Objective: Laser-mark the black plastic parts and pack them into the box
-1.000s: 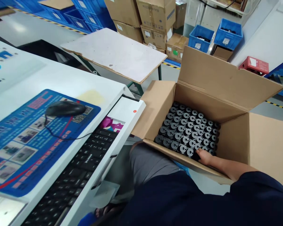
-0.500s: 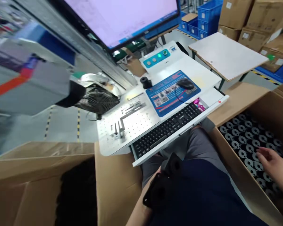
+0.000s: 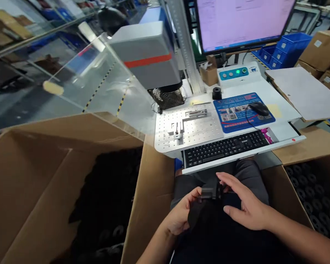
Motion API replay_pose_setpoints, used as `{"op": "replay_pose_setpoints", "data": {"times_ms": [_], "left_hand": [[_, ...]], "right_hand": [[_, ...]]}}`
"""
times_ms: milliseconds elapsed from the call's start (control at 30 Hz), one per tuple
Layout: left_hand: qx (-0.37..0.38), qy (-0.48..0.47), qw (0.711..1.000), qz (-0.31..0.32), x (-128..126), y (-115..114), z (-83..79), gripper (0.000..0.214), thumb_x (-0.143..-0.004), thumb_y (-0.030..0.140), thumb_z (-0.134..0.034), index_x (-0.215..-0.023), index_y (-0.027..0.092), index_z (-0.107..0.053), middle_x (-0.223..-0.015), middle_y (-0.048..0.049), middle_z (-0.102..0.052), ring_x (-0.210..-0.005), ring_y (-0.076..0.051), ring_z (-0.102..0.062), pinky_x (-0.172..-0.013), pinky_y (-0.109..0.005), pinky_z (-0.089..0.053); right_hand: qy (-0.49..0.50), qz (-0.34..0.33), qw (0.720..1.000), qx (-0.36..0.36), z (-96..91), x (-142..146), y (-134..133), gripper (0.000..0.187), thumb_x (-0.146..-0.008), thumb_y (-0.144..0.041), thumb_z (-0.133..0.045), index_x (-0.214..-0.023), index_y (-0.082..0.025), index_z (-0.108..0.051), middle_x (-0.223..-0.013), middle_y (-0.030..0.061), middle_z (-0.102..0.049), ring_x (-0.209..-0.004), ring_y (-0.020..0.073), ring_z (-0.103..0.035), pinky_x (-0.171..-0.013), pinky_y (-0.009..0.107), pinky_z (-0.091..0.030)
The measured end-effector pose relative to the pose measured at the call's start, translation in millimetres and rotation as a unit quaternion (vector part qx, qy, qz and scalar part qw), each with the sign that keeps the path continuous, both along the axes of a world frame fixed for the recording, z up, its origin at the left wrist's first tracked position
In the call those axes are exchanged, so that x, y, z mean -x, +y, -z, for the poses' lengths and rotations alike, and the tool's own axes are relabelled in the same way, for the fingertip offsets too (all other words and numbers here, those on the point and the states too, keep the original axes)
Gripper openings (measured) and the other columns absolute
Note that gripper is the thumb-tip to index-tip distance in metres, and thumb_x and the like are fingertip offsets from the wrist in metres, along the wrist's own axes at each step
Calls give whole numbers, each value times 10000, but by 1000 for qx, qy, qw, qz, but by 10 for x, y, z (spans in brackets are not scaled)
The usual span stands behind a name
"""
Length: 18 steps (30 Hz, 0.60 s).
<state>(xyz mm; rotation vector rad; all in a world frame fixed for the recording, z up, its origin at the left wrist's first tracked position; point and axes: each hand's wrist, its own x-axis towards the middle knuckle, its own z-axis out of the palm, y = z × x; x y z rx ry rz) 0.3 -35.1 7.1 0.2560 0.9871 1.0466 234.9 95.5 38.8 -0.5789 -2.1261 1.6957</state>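
My left hand (image 3: 180,216) is closed around a black cylindrical part with a flange (image 3: 210,191), held low over my lap. A dark rounded shape below it blends into my dark shirt, and I cannot tell whether it is a second part. Close at the right side of the black part is my right hand (image 3: 246,205), its thumb and fingers spread apart. Its index fingertip is at the part's upper edge; whether it touches is unclear. Rows of black parts with grey ring-shaped ends (image 3: 309,190) stand in the cardboard box at right.
Ahead is a white workbench with a perforated metal plate (image 3: 192,128), a keyboard (image 3: 225,146) in a pulled-out drawer, a mouse (image 3: 259,108) and a small black cylinder (image 3: 216,93). A grey machine head (image 3: 151,55) hangs over the plate. At left stands a large cardboard box (image 3: 44,154) with dark parts inside.
My right hand has moved from above the right-hand box to beside the black part at my lap. My left hand still holds a black part. The view has swung left.
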Motion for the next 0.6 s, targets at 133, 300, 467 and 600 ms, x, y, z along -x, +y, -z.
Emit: {"op": "replay_pose_setpoints", "data": {"times_ms": [133, 300, 467, 600], "left_hand": [[-69, 33, 992, 102, 168, -118, -214, 415, -751, 235, -913, -1045, 208, -621, -852, 0, -646, -573, -108, -571, -560, -212, -490], [-103, 85, 976, 173, 319, -88, -393, 466, -765, 102, -776, -1170, 227, -583, -861, 25, -648, -573, -108, -582, -515, -181, -457], [-112, 68, 984, 120, 645, -193, -398, 425, -777, 128, -804, -1161, 224, -648, -979, -13, -663, -670, -111, -603, -584, -188, -479], [-74, 82, 994, -23, 1180, -457, -140, 304, -761, 290, -922, -965, 168, -733, -936, -73, -699, -791, -184, -662, -717, -252, -549]], "right_hand": [[-47, -78, 995, 52, 9, 311, 101, 582, -926, -393, -741, -1481, -318, -583, -1446, 94, -641, -1315, 282, -623, -1154, 494, -481], [-112, -154, 971, 143, 154, 568, 152, 678, -734, -484, -918, -1334, -263, -693, -1276, 65, -727, -1202, 290, -668, -1094, 450, -501], [-148, -92, 963, 205, 297, 610, 157, 643, -621, -443, -981, -1186, -248, -743, -1102, 30, -745, -1045, 256, -684, -956, 400, -547], [-85, 20, 951, 295, 265, 699, 221, 607, -728, -522, -894, -1238, -246, -714, -1115, 78, -767, -1096, 295, -709, -981, 466, -554]]}}
